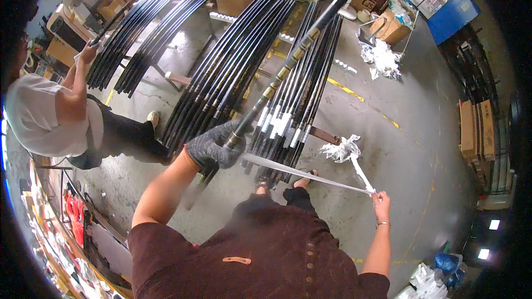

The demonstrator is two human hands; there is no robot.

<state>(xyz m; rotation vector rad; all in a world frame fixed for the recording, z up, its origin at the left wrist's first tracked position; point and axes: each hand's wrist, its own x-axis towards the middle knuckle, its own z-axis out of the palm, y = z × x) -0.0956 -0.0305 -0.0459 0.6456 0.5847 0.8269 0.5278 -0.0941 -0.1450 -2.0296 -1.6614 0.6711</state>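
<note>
My left hand (217,145), in a dark grey glove, is closed around a black fishing rod (284,73) with gold bands. The rod slants up and away to the right. A thin white plastic strip (307,175) stretches taut from the rod beside the glove to my bare right hand (381,205). Thumb and fingers of that hand pinch the strip, out to the right of my body. Next to it, a crumpled bunch of white strips (344,149) trails into the same fingers. Beneath the held rod lie several rods (288,124) with white wrapped sections.
More black rods (221,77) lie in rows on low racks ahead. At left a co-worker (50,113) in a white shirt holds another rod. Cardboard boxes (390,26) and scrap white film (382,60) lie far right. Stacked cartons (476,133) stand at the right edge.
</note>
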